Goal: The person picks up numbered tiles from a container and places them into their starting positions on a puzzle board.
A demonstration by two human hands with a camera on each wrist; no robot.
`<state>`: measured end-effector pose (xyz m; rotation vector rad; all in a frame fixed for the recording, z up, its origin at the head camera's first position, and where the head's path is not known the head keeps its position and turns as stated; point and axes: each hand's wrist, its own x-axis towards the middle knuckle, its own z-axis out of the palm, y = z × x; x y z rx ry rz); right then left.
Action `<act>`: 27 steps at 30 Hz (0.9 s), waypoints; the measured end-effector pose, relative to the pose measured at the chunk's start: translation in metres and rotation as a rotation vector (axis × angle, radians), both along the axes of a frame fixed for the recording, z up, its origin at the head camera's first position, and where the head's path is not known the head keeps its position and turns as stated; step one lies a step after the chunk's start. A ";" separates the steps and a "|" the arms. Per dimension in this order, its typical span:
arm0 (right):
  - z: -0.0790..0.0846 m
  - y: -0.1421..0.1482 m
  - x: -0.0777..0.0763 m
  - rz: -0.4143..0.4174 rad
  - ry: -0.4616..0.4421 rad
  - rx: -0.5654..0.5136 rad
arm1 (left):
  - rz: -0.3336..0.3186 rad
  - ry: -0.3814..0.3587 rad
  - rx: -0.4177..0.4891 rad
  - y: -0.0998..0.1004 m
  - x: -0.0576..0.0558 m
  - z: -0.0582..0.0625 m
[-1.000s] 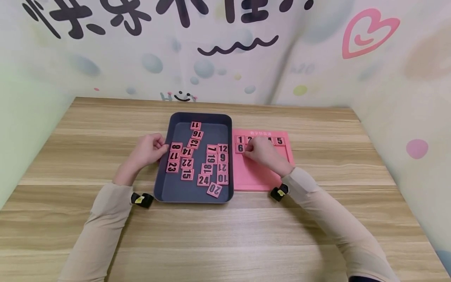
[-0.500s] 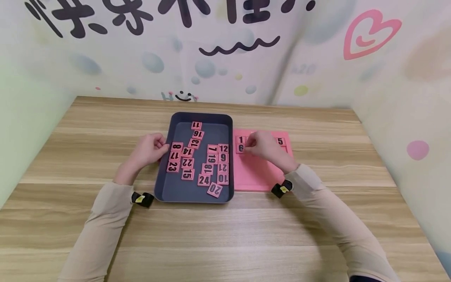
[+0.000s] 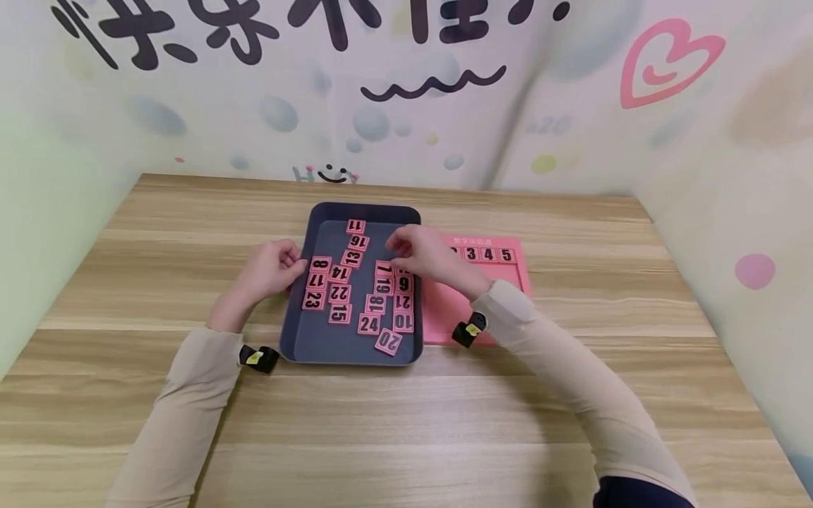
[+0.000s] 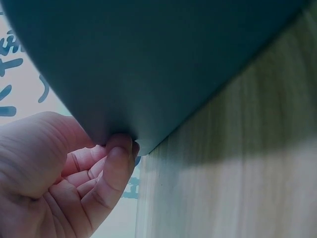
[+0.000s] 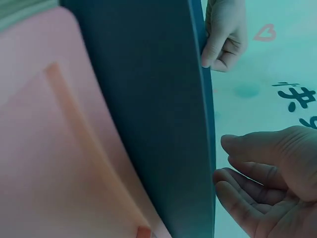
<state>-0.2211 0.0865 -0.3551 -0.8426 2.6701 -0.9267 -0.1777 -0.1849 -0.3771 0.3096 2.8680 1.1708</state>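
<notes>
My left hand (image 3: pixel 272 269) pinches the left rim of a dark grey tray (image 3: pixel 356 356); in the left wrist view the thumb and curled fingers (image 4: pixel 116 163) meet at the tray's edge. Pink number tiles lie in the tray, among them the 8 tile (image 3: pixel 320 264), the 7 tile (image 3: pixel 384 269) and the 20 tile (image 3: pixel 388 341). Over the tray's right side is my right hand (image 3: pixel 427 252), near the 7 tile and partly covering the 12 tile. Its thumb and fingers stand apart with nothing between them in the right wrist view. A pink board (image 3: pixel 444 317) carries placed tiles, including the 5 tile (image 3: pixel 506 255).
The board sits directly against the tray's right side, on a wood-grain table (image 3: pixel 356 437). Behind the table rises a wall (image 3: pixel 222 127) printed with dark characters, bubbles and a pink heart. My right forearm (image 3: pixel 571 367) reaches across the board's lower right corner.
My right hand has left the 6 tile on the board and moved left over the tray, its fingers now parted. The left hand stays at the tray's rim.
</notes>
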 end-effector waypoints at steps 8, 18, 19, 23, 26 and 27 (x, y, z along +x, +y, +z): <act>-0.009 -0.019 -0.010 0.061 -0.001 0.119 | 0.003 -0.003 -0.005 0.002 -0.002 0.000; -0.013 -0.020 -0.017 0.108 -0.039 0.189 | 0.000 -0.006 -0.002 0.002 -0.002 -0.001; -0.013 -0.020 -0.017 0.108 -0.049 0.192 | 0.001 -0.007 0.001 0.002 -0.002 -0.001; -0.010 -0.020 -0.018 0.109 -0.100 0.217 | 0.001 -0.013 0.011 0.002 -0.001 0.000; -0.009 -0.020 -0.019 0.132 -0.117 0.232 | -0.001 -0.012 0.014 0.001 -0.001 0.000; -0.009 -0.020 -0.020 0.138 -0.118 0.238 | -0.001 -0.010 0.013 0.001 -0.001 0.000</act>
